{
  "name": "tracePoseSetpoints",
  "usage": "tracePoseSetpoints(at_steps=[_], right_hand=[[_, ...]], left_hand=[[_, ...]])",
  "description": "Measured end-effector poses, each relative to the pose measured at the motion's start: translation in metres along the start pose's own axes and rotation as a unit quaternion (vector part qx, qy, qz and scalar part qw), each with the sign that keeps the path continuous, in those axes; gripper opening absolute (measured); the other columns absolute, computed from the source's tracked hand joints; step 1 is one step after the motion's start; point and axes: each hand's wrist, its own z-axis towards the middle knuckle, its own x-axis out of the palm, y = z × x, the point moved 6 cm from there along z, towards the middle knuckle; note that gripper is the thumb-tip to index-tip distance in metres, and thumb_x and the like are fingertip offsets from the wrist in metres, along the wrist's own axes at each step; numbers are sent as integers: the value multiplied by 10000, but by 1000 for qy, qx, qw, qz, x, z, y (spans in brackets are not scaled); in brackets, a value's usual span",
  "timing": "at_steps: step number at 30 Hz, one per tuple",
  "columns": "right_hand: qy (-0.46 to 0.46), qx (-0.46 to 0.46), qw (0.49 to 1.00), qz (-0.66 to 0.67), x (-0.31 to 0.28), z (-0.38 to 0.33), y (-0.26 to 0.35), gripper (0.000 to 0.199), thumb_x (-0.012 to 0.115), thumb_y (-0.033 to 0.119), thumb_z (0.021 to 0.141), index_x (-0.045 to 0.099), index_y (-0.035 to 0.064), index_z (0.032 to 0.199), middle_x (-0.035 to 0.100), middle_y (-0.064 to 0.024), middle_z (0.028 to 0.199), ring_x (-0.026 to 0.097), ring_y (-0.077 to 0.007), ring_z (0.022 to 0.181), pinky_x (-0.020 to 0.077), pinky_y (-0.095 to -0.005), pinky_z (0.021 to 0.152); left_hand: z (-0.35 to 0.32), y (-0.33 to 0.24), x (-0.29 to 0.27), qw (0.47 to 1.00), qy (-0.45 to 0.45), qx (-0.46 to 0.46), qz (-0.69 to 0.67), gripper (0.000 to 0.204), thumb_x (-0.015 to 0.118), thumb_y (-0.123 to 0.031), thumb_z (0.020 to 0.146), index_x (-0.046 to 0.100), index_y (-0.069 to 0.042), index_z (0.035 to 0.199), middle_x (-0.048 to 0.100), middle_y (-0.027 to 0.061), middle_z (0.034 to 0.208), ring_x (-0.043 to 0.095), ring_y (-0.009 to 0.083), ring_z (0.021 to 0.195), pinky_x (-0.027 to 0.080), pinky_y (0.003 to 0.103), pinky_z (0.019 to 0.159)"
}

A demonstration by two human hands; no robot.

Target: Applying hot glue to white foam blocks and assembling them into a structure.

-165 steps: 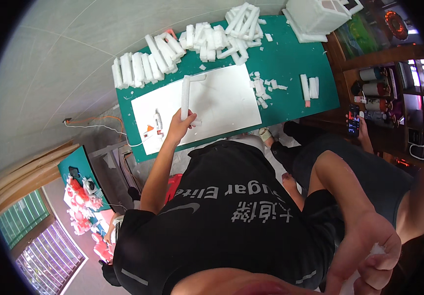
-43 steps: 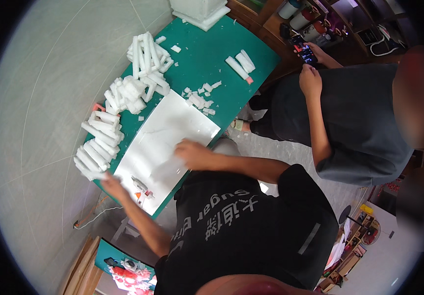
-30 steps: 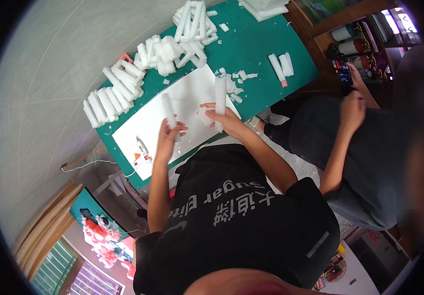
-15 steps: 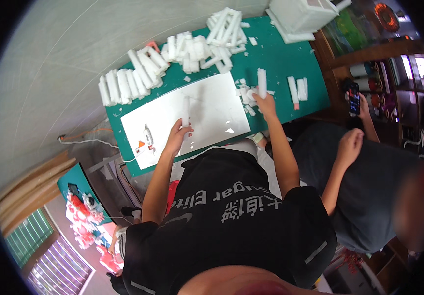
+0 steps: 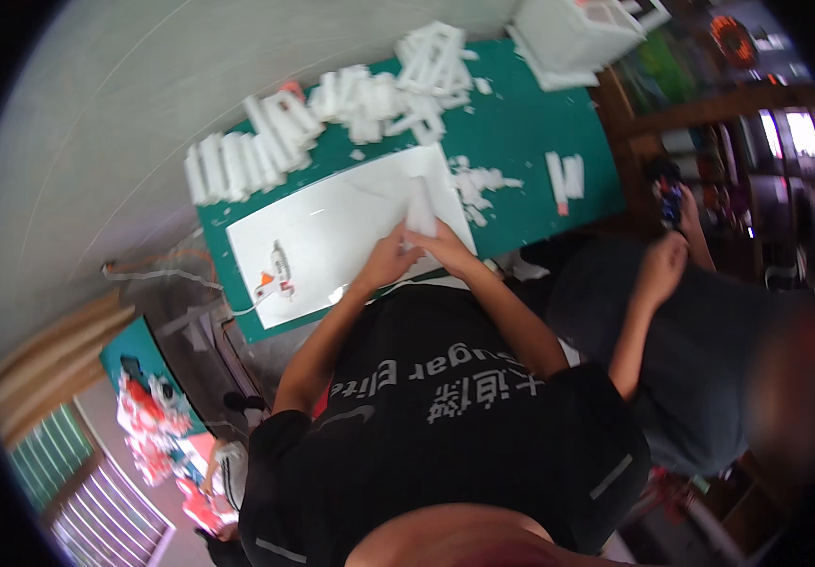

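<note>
Over the near right part of a white board (image 5: 322, 227), my two hands have come together around white foam-like strips. My right hand (image 5: 447, 248) is closed on a white strip (image 5: 420, 206) that stands up from the fingers, blurred by motion. Close against it, my left hand (image 5: 390, 259) is closed too, its fingertips at the strip's lower end. Whether a second strip lies between the hands is hard to make out. A white glue gun (image 5: 281, 266) with an orange part and a cord lies on the board's left side.
White strips (image 5: 232, 165) line the back of the green table (image 5: 521, 123), with stacked frames (image 5: 434, 61) beyond. Small white pieces (image 5: 478, 184) and two strips (image 5: 563, 178) lie right. A white box (image 5: 573, 42) stands far right. At right a person holds a phone (image 5: 672, 203).
My right hand has moved left from the small white pieces, carrying a strip. My left hand has moved right with its strip, and the hands now meet.
</note>
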Motion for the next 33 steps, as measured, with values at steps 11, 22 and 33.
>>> tracePoseSetpoints(at_steps=[11, 22, 33], right_hand=[[-485, 23, 771, -411, -317, -43, 53, 675, 742, 332, 705, 506, 28, 1259, 643, -225, 1105, 622, -355, 1037, 481, -438, 887], [-592, 65, 604, -530, -297, -54, 60, 565, 676, 259, 784, 478, 101, 1290, 504, -158, 1240, 466, -370, 1169, 435, -524, 933], [-431, -34, 673, -600, -271, -10, 21, 384, 656, 186, 768, 627, 109, 1144, 564, -180, 1075, 519, -388, 1036, 450, -480, 893]], left_hand=[[-38, 65, -48, 992, -23, -87, -92, 550, 598, -212, 925, 384, -49, 1404, 629, 138, 1140, 641, 178, 857, 508, 283, 731], [-97, 108, -66, 963, -109, -178, -167, 433, 573, -230, 946, 468, -67, 1334, 618, 127, 1132, 627, 167, 875, 497, 285, 750], [-72, 94, -63, 976, -65, -171, -114, 381, 557, -236, 958, 503, -44, 1283, 624, 113, 1116, 636, 171, 889, 496, 281, 753]])
